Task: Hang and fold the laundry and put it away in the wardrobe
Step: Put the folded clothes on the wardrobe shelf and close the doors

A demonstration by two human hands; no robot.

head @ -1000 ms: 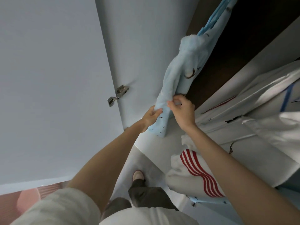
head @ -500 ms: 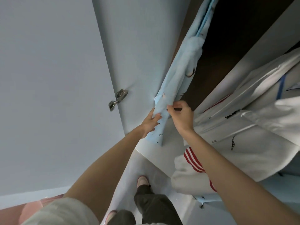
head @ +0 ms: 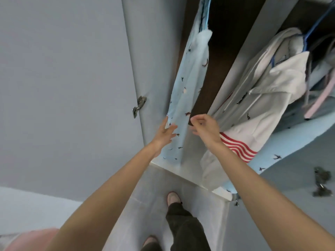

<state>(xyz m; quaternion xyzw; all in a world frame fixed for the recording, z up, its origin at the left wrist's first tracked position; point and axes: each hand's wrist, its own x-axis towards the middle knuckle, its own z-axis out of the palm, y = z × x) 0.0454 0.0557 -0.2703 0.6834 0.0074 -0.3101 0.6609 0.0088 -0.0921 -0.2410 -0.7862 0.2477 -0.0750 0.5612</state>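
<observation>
A light blue garment with small dark bird prints (head: 188,84) hangs straight down from a blue hanger inside the open wardrobe (head: 213,51). My left hand (head: 165,132) has straight fingers that lie against the garment's lower left edge. My right hand (head: 204,126) hovers just right of the garment with loosely curled fingers and holds nothing. To the right hangs a white hooded top with red stripes (head: 253,113).
The open wardrobe door (head: 152,60) with a metal hinge (head: 138,105) stands to the left. A white divider panel (head: 241,57) separates the two compartments. More clothes on blue and pink hangers (head: 315,98) crowd the right. My feet stand on the pale floor (head: 152,196) below.
My right hand has let go of the blue garment and drawn back. The garment has dropped out of its bunch and hangs long and straight. My left hand has opened against it.
</observation>
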